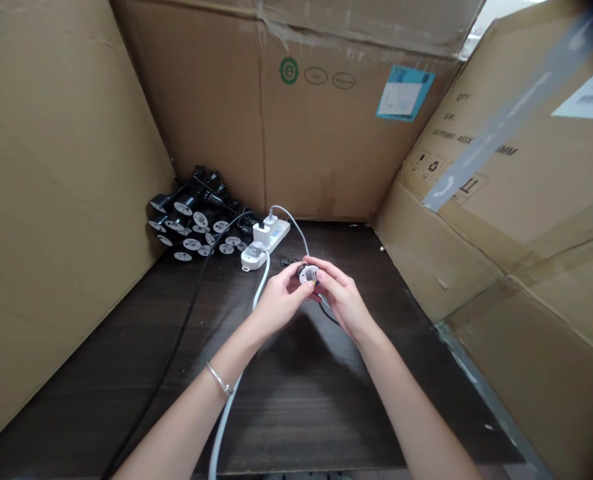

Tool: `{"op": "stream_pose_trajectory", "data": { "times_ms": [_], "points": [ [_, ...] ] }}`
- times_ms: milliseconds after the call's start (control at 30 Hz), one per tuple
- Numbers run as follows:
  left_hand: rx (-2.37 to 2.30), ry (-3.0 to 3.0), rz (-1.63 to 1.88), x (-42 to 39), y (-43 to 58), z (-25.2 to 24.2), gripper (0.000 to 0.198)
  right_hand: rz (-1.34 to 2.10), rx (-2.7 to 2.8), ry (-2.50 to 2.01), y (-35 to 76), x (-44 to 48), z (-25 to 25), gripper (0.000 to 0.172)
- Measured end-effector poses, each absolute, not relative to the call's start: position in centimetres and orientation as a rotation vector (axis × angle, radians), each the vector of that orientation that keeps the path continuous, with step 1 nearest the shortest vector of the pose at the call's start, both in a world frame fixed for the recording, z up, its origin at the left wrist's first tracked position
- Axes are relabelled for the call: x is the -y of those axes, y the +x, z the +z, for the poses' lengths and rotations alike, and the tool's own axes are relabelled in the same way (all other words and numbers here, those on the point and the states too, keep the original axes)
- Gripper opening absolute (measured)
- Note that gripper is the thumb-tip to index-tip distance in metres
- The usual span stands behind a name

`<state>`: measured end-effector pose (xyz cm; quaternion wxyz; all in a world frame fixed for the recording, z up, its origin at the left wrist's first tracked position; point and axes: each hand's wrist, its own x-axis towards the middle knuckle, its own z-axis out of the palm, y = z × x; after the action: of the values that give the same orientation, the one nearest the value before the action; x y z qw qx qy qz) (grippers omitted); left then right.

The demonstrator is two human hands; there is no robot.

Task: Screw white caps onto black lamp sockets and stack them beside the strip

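Bare forearms (186, 420) rise from the bottom of the view, a thin silver bangle (219, 378) circling the left wrist. Both hands are closed in narrowly and close together. The left hand (279, 300) pinches one side of a small round plug (308, 274) with its thumb and fingers, while the right hand (342, 298) curls over the other side, its fingertips (321, 270) touching the plug. The plug has a white face and a dark body, and the fingers hide part of it.

A black cord (330, 315) shows just below the right hand, and a white cable (292, 223) arcs from the hands to a white power strip (279, 235). A white charger (261, 235) stands plugged into the strip, and a white plug (253, 257) lies against its near end, with a second white cable (236, 377) running from it toward the camera. A long black cable (176, 347) crosses the dark wood-grain counter (296, 427) on the left.

Beyond the strip, black plugs with round white faces (191, 223) lie heaped in the back left corner. Cardboard walls (61, 200) enclose the counter on three sides, and a blue-edged label (405, 93) is stuck to the back wall.
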<state>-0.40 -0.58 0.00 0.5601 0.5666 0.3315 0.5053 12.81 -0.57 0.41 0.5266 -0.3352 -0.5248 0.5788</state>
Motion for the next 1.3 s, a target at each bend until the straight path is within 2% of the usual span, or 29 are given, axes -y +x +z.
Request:
{"op": "stream_pose_trajectory", "data": {
  "times_ms": [100,333,533,600,733,800,967,1300],
  "points": [
    [-0.749,1.326,1.175,0.6,-0.5,0.1,0.037,1.405,1.264,-0.769,12.7,0.5,0.1,0.034],
    [-0.827,1.335,1.197,0.4,-0.6,0.0,0.039,1.189,1.296,-0.867,12.0,0.9,0.3,0.031],
    [-0.823,1.397,1.207,0.5,-0.5,0.0,0.040,1.193,1.305,-0.870,12.1,1.2,0.3,0.032],
    [-0.815,1.373,1.215,0.6,-0.6,0.2,0.041,1.000,1.403,-0.900,12.3,1.4,0.4,0.033],
    [-0.766,1.285,1.219,0.5,-0.8,0.4,0.046,0.383,1.694,-0.968,12.5,1.9,0.8,0.041],
    [-0.730,1.225,1.196,0.4,-0.8,0.3,0.049,0.215,1.755,-0.975,12.5,2.1,1.0,0.039],
    [-0.734,1.137,1.208,0.2,-0.6,0.2,0.039,0.175,1.758,-0.958,12.4,2.0,0.9,0.030],
    [-0.682,1.081,1.184,0.3,-0.6,0.5,0.034,0.170,1.768,-0.914,12.7,2.0,1.3,0.028]
  ]
}}
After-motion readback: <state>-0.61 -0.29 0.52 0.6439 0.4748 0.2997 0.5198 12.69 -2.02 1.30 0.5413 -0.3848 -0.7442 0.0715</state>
